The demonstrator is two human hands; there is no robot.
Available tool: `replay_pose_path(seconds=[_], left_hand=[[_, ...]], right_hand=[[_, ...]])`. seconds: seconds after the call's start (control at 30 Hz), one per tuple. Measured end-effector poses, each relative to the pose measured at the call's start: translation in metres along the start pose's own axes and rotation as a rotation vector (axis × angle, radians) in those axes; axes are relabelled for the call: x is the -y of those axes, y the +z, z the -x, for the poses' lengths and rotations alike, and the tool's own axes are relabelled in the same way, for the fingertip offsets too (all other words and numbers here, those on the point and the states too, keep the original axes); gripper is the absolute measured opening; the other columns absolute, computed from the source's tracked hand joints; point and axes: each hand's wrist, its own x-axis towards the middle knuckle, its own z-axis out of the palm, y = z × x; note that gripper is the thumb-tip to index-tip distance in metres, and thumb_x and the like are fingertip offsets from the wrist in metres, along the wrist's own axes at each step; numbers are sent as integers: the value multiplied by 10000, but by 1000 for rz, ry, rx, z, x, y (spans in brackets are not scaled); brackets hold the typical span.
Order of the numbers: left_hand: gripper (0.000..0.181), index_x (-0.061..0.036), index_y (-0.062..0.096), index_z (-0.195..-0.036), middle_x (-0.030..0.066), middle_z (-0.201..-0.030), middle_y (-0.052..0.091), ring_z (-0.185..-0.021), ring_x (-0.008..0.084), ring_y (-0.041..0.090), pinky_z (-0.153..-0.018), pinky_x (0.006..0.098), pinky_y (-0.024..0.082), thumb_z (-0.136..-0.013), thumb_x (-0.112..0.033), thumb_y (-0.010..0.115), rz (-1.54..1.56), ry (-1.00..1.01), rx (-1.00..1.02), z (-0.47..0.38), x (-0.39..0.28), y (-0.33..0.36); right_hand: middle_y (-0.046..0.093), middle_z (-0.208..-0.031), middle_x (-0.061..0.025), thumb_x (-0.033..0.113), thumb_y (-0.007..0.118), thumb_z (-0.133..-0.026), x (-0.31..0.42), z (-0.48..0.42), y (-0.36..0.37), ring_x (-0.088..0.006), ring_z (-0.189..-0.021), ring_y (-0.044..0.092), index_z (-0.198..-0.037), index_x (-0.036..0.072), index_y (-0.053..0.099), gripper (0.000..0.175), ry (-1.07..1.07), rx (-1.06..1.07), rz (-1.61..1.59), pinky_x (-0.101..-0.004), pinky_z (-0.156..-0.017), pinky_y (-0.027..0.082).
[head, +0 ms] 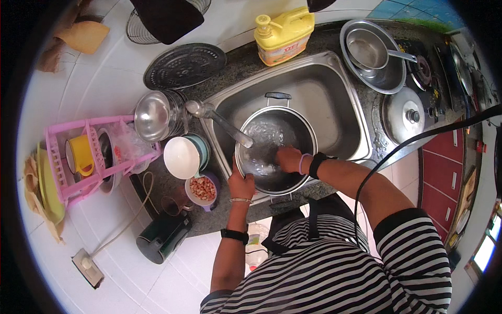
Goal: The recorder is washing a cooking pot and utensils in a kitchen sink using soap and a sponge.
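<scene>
A two-handled metal pot [261, 168] with a dark inside rests over the near left part of the stainless steel sink [327, 98], under the faucet [235, 127]. Water ripples inside it. My left hand [240, 181] grips the pot's left rim, thumb and fingers on either side of the wall. My right hand [289, 159] is inside the pot, down at the water; its fingertips are blurred, so whether it holds anything cannot be told.
Left of the sink stand stacked steel bowls [153, 116], a white cup [181, 157], a purple cup of peanuts [202, 190] and an electric kettle [162, 237]. A yellow jug [284, 39] stands behind; a saucepan [366, 49] and lidded pot [403, 115] are right.
</scene>
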Motion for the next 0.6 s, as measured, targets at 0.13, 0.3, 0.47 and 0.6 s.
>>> replay_pose_path(seconds=[0.13, 0.3, 0.47, 0.6], left_hand=[[756, -48, 270, -1361, 279, -786, 593, -740, 432, 593, -646, 458, 472, -649, 11, 516, -133, 154, -86, -3, -23, 7], [746, -62, 299, -1355, 261, -819, 607, -750, 418, 599, -664, 449, 474, -648, 9, 527, -134, 109, -70, -7, -15, 4], [738, -74, 322, -1343, 264, -823, 605, -764, 419, 595, -672, 461, 473, -638, 4, 526, -162, 13, -47, -13, -25, 1], [664, -80, 394, -1299, 258, -880, 611, -745, 390, 619, -599, 446, 506, -652, -7, 524, -186, 209, -161, -23, -9, -4]], right_hand=[[589, -732, -239, 172, 540, -692, 50, 1, -9, -392, -712, 589, -736, -9, 638, 211, -177, -237, -541, -427, -665, 487], [594, -906, -168, 176, 567, -699, 7, 54, 13, -345, -880, 566, -785, 43, 672, 190, -35, -33, 95, -442, -708, 484], [517, -1029, -100, 128, 586, -684, -69, 112, -25, -283, -1008, 467, -824, 143, 668, 163, 351, -639, 90, -425, -776, 432], [500, -1091, -107, 287, 635, -704, -82, 131, -37, -294, -1080, 443, -955, 82, 628, 324, 705, -385, 263, -454, -910, 351]])
